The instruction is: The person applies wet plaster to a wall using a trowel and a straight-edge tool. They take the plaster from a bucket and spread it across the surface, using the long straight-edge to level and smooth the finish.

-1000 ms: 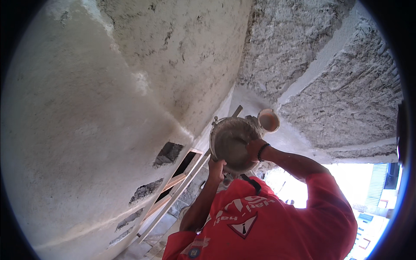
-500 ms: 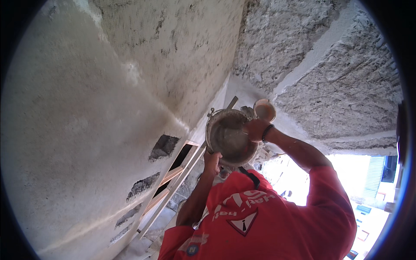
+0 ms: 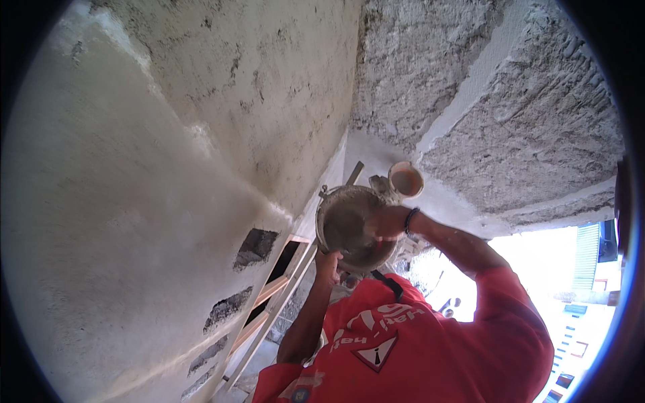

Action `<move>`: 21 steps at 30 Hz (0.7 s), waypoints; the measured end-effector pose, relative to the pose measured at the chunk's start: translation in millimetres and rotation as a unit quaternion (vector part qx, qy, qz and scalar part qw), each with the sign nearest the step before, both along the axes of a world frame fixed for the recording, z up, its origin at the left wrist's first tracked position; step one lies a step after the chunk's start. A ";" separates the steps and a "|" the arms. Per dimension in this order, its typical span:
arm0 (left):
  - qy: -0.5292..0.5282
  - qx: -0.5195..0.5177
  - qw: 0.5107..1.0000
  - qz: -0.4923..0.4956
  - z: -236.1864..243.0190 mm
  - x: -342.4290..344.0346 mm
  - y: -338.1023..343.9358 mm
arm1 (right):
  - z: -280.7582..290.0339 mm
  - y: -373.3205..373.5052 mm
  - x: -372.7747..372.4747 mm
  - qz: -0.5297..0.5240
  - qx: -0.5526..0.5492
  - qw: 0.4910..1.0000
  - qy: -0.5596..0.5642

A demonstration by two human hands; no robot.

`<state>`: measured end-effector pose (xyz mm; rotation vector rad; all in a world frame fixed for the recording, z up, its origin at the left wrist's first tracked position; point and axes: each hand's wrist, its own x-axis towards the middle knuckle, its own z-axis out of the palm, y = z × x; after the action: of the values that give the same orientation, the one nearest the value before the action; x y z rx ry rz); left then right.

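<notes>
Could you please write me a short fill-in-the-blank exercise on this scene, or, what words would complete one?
1. The right hand is at the mouth of the large bucket, whose edge is held by the ____ hand.
2. The dark bracelet circles the ____ wrist.
3. The shirt is ____ in colour.
Missing words: left; right; red.

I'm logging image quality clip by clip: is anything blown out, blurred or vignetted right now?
In the head view, the opening at lower right is washed out nearly white; also head view, the right hand at the bucket looks blurred, the left hand crisper; head again, black corners and a bluish right-edge fringe.
</notes>
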<state>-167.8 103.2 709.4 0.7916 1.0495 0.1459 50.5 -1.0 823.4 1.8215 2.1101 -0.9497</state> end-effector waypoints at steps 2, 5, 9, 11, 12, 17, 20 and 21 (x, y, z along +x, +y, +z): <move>0.008 0.036 0.999 -0.014 -7.9 -3.5 -0.5 | 38.4 0.2 -2.7 -0.231 0.006 0.970 -0.070; -0.014 0.025 0.999 -0.019 0.2 2.9 -0.2 | 24.7 -0.9 -1.2 -0.230 -0.077 0.959 -0.143; -0.053 0.052 0.997 -0.011 -11.6 2.2 5.2 | 2.4 -0.4 -18.7 -0.195 -0.122 0.962 -0.144; -0.050 0.058 0.997 -0.022 -15.8 1.8 7.3 | -7.0 1.0 -23.5 -0.170 -0.131 0.969 -0.122; -0.052 0.053 0.997 -0.023 -17.7 0.9 8.2 | -11.1 1.9 -24.6 -0.150 -0.133 0.974 -0.109; -0.036 0.046 0.998 -0.026 -16.1 -2.1 0.4 | -40.0 -6.7 -27.2 -0.166 -0.219 0.954 0.121; -0.025 0.024 0.999 -0.015 -12.8 -12.4 2.8 | -4.9 -2.2 -30.9 -0.328 -0.276 0.869 0.248; -0.011 0.023 1.000 -0.016 -11.2 -15.2 5.6 | -6.1 -4.0 -23.0 -0.339 -0.241 0.866 0.277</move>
<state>-183.0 108.9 698.2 0.8454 1.0157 0.1511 27.5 -5.1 817.3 2.1846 1.1832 -2.1537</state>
